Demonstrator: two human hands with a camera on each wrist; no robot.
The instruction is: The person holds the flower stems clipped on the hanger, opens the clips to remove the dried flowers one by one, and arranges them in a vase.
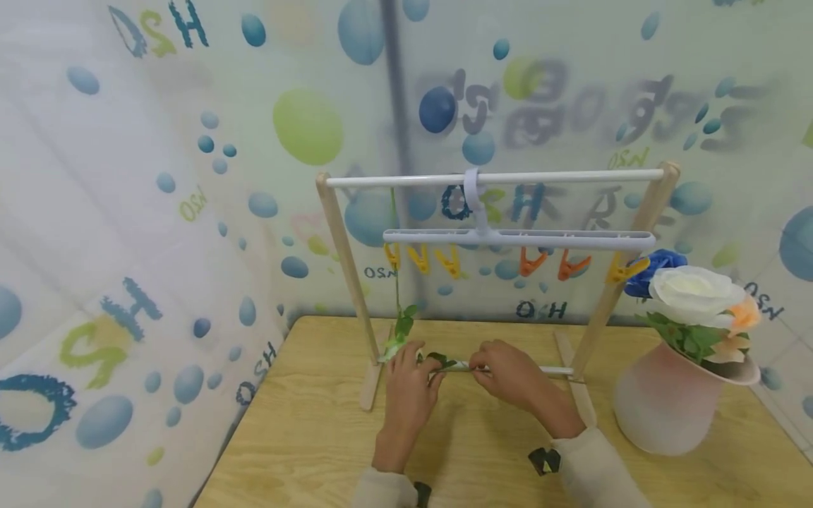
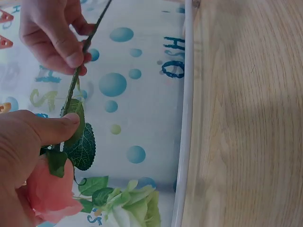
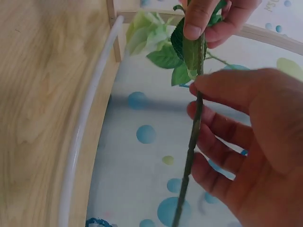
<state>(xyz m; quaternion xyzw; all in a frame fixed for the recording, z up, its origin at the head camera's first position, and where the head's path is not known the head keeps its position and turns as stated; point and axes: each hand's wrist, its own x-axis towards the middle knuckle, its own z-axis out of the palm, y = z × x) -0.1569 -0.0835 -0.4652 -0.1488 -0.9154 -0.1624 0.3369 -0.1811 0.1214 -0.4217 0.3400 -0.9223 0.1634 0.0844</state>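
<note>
1. Both hands hold one artificial flower stem [image 3: 191, 142] low in front of the wooden rack [image 1: 343, 254], just above the table [image 1: 305, 437]. The left hand [image 1: 409, 384] grips the leafy end, thumb pressed on a leaf [image 2: 81, 142]; the right hand [image 1: 508, 374] pinches the bare stem between thumb and fingers.
2. To handle it well, I judge the right hand's pinch should stay firm on the stem while the left hand supports the head end without crushing the leaves, keeping the stem clear of the white bottom rail [image 2: 185, 118].
3. The stem is thin, dark green and slightly bumpy, with veined, serrated leaves. A pink bloom [image 2: 47, 194] sits under the left hand's palm.
4. A vase of flowers [image 1: 673, 395] stands well apart, at the right of the table.
</note>
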